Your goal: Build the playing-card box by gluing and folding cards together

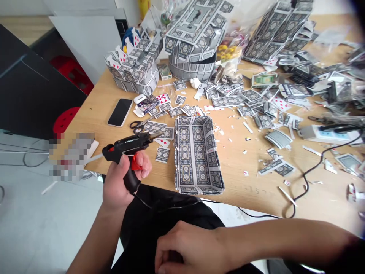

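My left hand point(119, 182) is wrapped around the handle of a black hot glue gun point(131, 146), fingers at its orange trigger. A white glue stick point(94, 157) pokes out of its rear, and its nozzle points right. Just past the nozzle, an open rectangular box point(195, 158) made of patterned playing cards lies near the table's front edge, untouched. Card strips point(159, 131) and a loose card piece point(162, 155) lie between gun and box. Down at my lap, my right hand point(182, 247) rests with fingers curled in, and nothing shows in it.
Scissors point(139, 125) and a phone point(120, 112) lie at left. Behind stand a card basket point(134, 72) and a round lidded card container point(194, 66). Card scraps point(279, 167) litter the right. A black cord point(310, 171) runs from a power strip point(327, 133) over the table edge.
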Demonstrator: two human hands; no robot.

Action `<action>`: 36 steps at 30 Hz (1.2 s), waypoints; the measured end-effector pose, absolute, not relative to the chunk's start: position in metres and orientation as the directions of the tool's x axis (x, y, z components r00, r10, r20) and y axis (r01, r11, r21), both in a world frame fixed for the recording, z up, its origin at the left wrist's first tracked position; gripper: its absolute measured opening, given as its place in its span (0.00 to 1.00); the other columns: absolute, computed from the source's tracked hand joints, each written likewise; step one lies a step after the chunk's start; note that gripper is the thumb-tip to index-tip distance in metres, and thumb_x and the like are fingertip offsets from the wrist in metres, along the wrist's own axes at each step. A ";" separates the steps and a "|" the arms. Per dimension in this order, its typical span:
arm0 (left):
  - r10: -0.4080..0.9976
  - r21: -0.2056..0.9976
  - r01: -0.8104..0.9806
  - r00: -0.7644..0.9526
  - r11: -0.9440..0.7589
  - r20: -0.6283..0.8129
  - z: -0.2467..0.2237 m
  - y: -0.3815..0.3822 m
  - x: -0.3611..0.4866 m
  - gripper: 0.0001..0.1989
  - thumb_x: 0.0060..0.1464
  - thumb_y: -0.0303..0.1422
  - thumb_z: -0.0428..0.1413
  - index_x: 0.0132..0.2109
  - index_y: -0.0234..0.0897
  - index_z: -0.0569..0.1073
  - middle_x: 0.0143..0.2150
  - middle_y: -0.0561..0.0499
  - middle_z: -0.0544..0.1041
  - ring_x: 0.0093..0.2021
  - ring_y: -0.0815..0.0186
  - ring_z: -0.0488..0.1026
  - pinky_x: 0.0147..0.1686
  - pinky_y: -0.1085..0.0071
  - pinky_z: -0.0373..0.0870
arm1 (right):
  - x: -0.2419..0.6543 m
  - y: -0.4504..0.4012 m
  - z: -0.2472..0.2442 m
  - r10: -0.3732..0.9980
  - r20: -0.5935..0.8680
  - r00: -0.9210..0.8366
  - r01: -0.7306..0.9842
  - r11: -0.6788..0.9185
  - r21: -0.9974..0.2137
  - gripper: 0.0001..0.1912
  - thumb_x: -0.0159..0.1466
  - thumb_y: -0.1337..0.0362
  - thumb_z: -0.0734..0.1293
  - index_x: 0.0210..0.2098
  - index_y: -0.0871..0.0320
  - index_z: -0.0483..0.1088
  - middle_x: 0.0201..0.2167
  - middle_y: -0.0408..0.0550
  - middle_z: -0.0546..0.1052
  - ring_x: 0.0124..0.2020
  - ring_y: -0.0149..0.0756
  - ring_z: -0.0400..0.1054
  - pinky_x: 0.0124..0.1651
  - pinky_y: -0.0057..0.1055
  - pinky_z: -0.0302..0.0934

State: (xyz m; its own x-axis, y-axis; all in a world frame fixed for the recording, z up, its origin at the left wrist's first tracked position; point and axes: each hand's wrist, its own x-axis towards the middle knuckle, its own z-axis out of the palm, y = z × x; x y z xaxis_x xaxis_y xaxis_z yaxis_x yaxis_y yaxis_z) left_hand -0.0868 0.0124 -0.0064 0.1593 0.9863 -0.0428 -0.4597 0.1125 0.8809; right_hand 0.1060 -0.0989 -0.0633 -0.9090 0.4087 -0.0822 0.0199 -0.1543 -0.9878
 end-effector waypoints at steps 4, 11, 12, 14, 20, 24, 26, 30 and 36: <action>0.964 0.839 -0.516 0.265 0.174 -0.037 -0.005 0.017 -0.084 0.25 0.58 0.52 0.69 0.30 0.34 0.75 0.25 0.54 0.66 0.23 0.71 0.62 0.24 0.73 0.64 | 0.100 -0.096 -0.085 0.288 -0.123 -0.950 0.160 0.105 -0.982 0.08 0.67 0.60 0.72 0.41 0.59 0.76 0.32 0.45 0.82 0.30 0.32 0.74 0.33 0.24 0.65; 0.966 0.817 -0.521 0.190 0.249 -0.173 -0.001 0.025 -0.082 0.22 0.58 0.49 0.70 0.35 0.33 0.76 0.31 0.54 0.71 0.23 0.74 0.66 0.22 0.75 0.64 | 0.094 -0.087 -0.099 0.083 -0.181 -0.980 0.189 0.673 -0.715 0.14 0.72 0.56 0.67 0.44 0.59 0.81 0.27 0.50 0.85 0.23 0.40 0.75 0.21 0.35 0.44; 0.969 0.840 -0.486 0.169 0.241 -0.180 0.001 0.025 -0.081 0.22 0.58 0.49 0.70 0.36 0.33 0.77 0.32 0.53 0.72 0.23 0.74 0.67 0.22 0.75 0.64 | 0.094 -0.087 -0.101 0.056 -0.179 -0.982 0.164 0.717 -0.678 0.15 0.73 0.56 0.67 0.44 0.59 0.82 0.27 0.50 0.85 0.23 0.41 0.77 0.21 0.36 0.43; 0.971 0.878 -0.416 0.138 0.236 -0.196 0.003 0.025 -0.078 0.23 0.59 0.50 0.69 0.37 0.32 0.78 0.32 0.53 0.72 0.23 0.74 0.67 0.22 0.75 0.63 | 0.093 -0.085 -0.105 0.020 -0.192 -0.981 0.140 0.760 -0.635 0.18 0.76 0.54 0.65 0.42 0.58 0.83 0.27 0.51 0.85 0.25 0.42 0.79 0.21 0.37 0.44; 0.963 0.938 -0.226 0.109 0.264 -0.245 0.008 0.033 -0.071 0.24 0.60 0.54 0.66 0.39 0.34 0.80 0.33 0.51 0.73 0.24 0.73 0.67 0.23 0.73 0.62 | 0.096 -0.077 -0.107 -0.050 -0.274 -0.960 0.151 0.734 -0.663 0.24 0.80 0.52 0.61 0.44 0.58 0.85 0.29 0.50 0.86 0.29 0.44 0.82 0.21 0.38 0.46; 0.957 0.965 -0.033 0.142 0.261 -0.254 0.009 0.047 -0.071 0.21 0.66 0.52 0.62 0.44 0.37 0.81 0.37 0.47 0.77 0.26 0.70 0.69 0.25 0.71 0.65 | 0.098 -0.077 -0.106 -0.023 -0.230 -0.973 0.156 0.671 -0.725 0.17 0.78 0.57 0.64 0.50 0.60 0.81 0.31 0.50 0.87 0.30 0.43 0.83 0.20 0.37 0.47; 0.957 0.969 0.079 0.161 0.232 -0.242 0.010 0.055 -0.070 0.18 0.67 0.49 0.61 0.49 0.39 0.82 0.38 0.45 0.79 0.28 0.67 0.72 0.26 0.69 0.66 | 0.099 -0.077 -0.104 -0.063 -0.233 -0.970 0.146 0.617 -0.773 0.16 0.76 0.59 0.66 0.55 0.64 0.78 0.33 0.52 0.87 0.30 0.44 0.83 0.20 0.36 0.47; 0.949 0.955 0.198 0.182 0.222 -0.259 0.013 0.074 -0.063 0.19 0.66 0.50 0.62 0.50 0.38 0.83 0.39 0.42 0.80 0.27 0.65 0.72 0.25 0.67 0.68 | 0.101 -0.071 -0.099 -0.140 -0.208 -0.968 0.105 0.529 -0.842 0.20 0.75 0.60 0.66 0.60 0.67 0.73 0.38 0.55 0.88 0.32 0.44 0.82 0.20 0.35 0.50; 0.951 0.957 0.091 0.117 0.277 -0.287 0.008 0.090 -0.038 0.18 0.63 0.50 0.65 0.44 0.38 0.83 0.36 0.45 0.79 0.25 0.67 0.69 0.23 0.69 0.68 | 0.102 -0.053 -0.089 -0.315 -0.302 -0.900 0.105 0.516 -0.850 0.11 0.72 0.63 0.68 0.45 0.61 0.82 0.39 0.54 0.88 0.37 0.42 0.82 0.21 0.33 0.52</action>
